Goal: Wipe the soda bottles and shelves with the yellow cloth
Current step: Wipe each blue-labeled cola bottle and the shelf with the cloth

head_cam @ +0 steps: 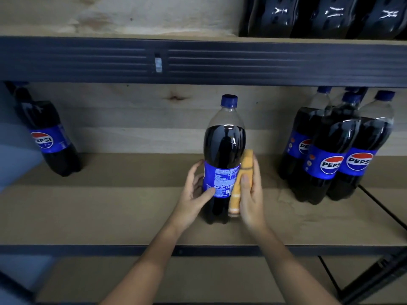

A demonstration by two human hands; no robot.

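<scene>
The left hand (193, 190) is gripping the label of the upright soda bottle (223, 150), while the right hand (250, 194) is pressing the folded yellow cloth (239, 183) against its side. The bottle is standing mid-shelf (132, 212), seemingly between other Pepsi bottles (334, 150).

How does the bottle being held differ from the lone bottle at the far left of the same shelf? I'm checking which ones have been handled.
The held bottle stands mid-shelf; the left hand grips its label and the right hand presses the yellow cloth to its side. The far-left bottle stands alone, untouched. The held bottle shows its fine-print side; the far-left bottle shows its logo. The held bottle's cap is in view; the far-left bottle's top is cut off by the shelf rail. Both hold dark soda and carry blue labels.
</scene>
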